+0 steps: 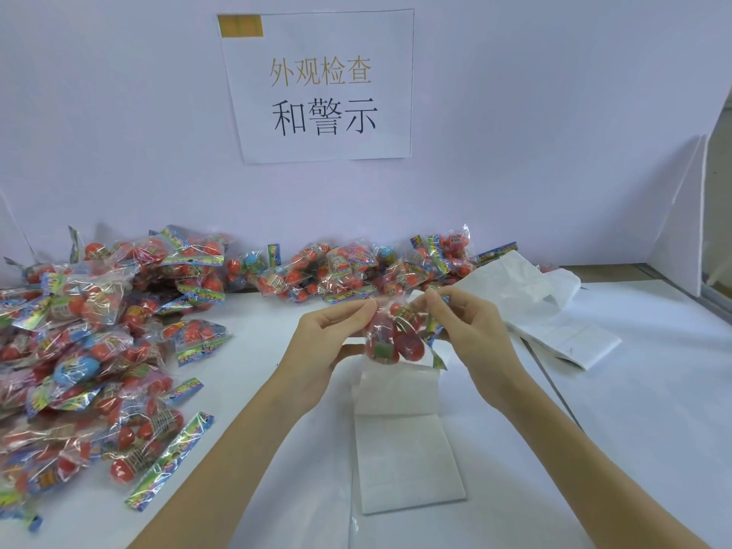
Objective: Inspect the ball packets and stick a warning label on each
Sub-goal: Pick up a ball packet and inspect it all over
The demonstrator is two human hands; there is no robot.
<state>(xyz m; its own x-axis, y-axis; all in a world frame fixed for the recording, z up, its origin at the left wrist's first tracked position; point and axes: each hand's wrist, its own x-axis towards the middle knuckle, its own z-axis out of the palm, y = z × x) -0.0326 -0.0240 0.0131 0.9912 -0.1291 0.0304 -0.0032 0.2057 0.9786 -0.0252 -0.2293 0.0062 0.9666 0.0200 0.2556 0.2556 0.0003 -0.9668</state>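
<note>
Ball packet (396, 334), clear film with red balls inside, is hanging above the middle of the white table (633, 390), both hands gripping its top edge. Left hand (325, 350) is pinching the packet's upper left corner between thumb and curled fingers; right hand (471, 334) is pinching the upper right corner, where a small white piece, possibly a warning label, is showing at the fingertips, though blur is making that hard to tell. Directly beneath the packet a label sheet (408, 461) is lying flat, its far end curling upward. More white sheets (554, 315) are lying to the right, near the far edge. A big packet pile (91, 350) is crowding the left side, and a packet row (356, 267) is running along the far edge against the wall, under a paper sign (321, 89). Bare tabletop is lying open on the near right.
</note>
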